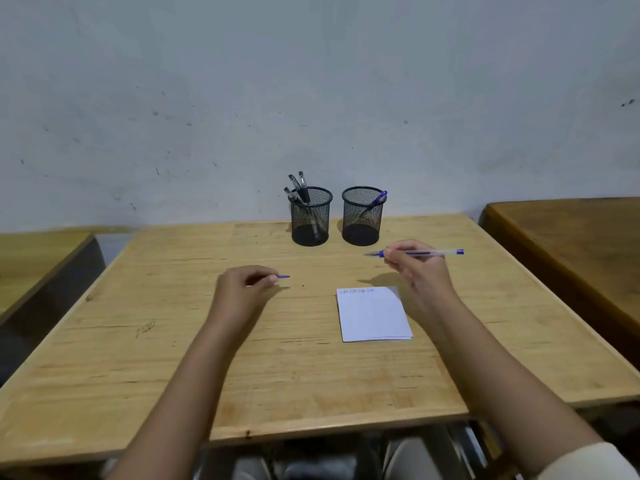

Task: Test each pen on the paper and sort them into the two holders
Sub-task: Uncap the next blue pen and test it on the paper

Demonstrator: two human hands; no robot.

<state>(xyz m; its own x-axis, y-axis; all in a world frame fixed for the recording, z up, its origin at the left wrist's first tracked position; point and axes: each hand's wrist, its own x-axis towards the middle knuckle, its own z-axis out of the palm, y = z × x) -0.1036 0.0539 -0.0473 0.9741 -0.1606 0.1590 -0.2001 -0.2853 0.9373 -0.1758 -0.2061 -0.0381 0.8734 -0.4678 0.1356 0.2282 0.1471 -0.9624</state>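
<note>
My right hand (414,268) grips an uncapped blue pen (420,252); my left hand (242,284) pinches its cap (283,276). Next, I'd scribble on the paper (372,315).

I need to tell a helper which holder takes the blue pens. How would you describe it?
On the wooden table, two black mesh holders stand by the wall. It is the right holder, above the paper; it holds one blue-capped pen, whereas the left holder has several black pens.
</note>
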